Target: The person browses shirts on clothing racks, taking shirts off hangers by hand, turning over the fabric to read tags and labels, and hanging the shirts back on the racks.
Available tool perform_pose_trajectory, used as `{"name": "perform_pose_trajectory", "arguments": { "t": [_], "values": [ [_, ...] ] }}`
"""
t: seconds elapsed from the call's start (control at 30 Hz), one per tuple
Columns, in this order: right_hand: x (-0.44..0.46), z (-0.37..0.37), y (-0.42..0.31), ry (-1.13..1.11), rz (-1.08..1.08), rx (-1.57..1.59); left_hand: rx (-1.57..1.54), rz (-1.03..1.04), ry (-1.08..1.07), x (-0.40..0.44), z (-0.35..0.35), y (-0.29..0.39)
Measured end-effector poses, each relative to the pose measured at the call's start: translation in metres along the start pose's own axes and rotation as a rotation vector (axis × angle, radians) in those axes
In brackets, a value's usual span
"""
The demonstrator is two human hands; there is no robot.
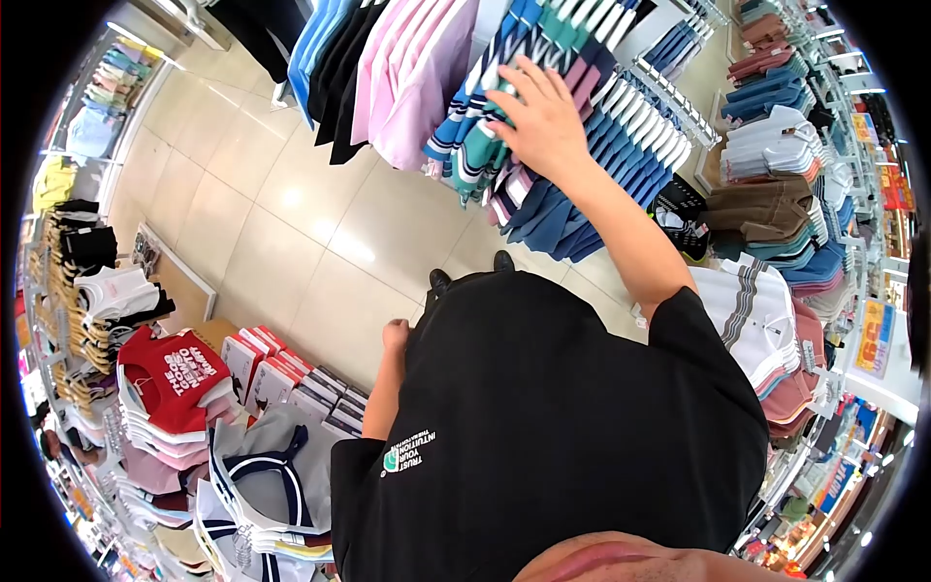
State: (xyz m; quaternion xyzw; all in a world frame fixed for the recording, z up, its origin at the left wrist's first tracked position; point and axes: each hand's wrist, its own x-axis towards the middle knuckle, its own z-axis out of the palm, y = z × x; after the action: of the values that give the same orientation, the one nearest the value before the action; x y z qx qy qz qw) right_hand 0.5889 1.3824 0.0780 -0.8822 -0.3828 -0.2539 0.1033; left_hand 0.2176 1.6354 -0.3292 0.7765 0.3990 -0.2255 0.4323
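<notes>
My right hand [540,118] reaches forward, its fingers spread over a row of striped shirts [475,145] in blue, green and white on white hangers. The fingertips lie against the upper part of these shirts and do not close round any. Just right of them hang several blue shirts [562,218], below my wrist. To the left on the same side are pink shirts [412,87] and black shirts [351,82]. My left hand [396,335] hangs low beside my body, fingers curled in, with nothing visible in it.
Stacked boxes [281,373] and a red printed shirt [175,378] are at the left, near a grey top [267,466] with dark trim. White striped shirts [742,315] hang close to my right elbow. Pale floor tiles [301,218] run between the racks.
</notes>
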Motion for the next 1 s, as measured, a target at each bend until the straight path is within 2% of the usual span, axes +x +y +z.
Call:
{"name": "perform_pose_trajectory", "arguments": {
  "t": [0.1,0.17,0.23,0.4,0.47,0.67,0.77,0.87,0.93,0.97,1.0],
  "values": [
    [-0.016,-0.007,0.011,-0.015,0.042,-0.026,-0.136,-0.009,-0.060,-0.026,-0.038,0.078],
    [-0.030,-0.013,0.018,0.019,0.044,-0.072,-0.217,-0.031,-0.101,-0.018,-0.040,0.078],
    [-0.041,-0.018,0.022,0.030,0.048,-0.092,-0.372,-0.053,-0.123,0.006,-0.035,0.056],
    [-0.044,-0.009,0.013,0.058,0.096,-0.103,-0.332,-0.061,-0.112,0.003,-0.050,0.005],
    [-0.033,-0.003,0.002,0.081,0.122,-0.085,-0.385,-0.211,-0.121,0.005,-0.051,-0.028],
    [-0.007,0.013,-0.035,0.115,-0.008,-0.098,-0.590,-0.401,-0.059,-0.024,-0.045,-0.101],
    [0.005,0.028,-0.029,-0.006,-0.016,-0.240,-0.477,-0.399,-0.040,-0.037,-0.041,-0.108],
    [0.017,0.044,-0.028,-0.033,-0.028,-0.279,-0.382,-0.363,-0.012,-0.034,-0.032,-0.117],
    [0.027,0.051,-0.036,0.023,-0.013,-0.213,-0.380,-0.229,0.080,-0.003,-0.007,-0.154],
    [0.032,0.058,-0.042,0.065,-0.019,-0.128,-0.382,-0.224,0.077,-0.012,-0.028,-0.126],
    [0.037,0.067,-0.053,0.112,-0.027,-0.037,-0.462,-0.236,0.103,0.045,0.023,-0.191]
  ]
}}
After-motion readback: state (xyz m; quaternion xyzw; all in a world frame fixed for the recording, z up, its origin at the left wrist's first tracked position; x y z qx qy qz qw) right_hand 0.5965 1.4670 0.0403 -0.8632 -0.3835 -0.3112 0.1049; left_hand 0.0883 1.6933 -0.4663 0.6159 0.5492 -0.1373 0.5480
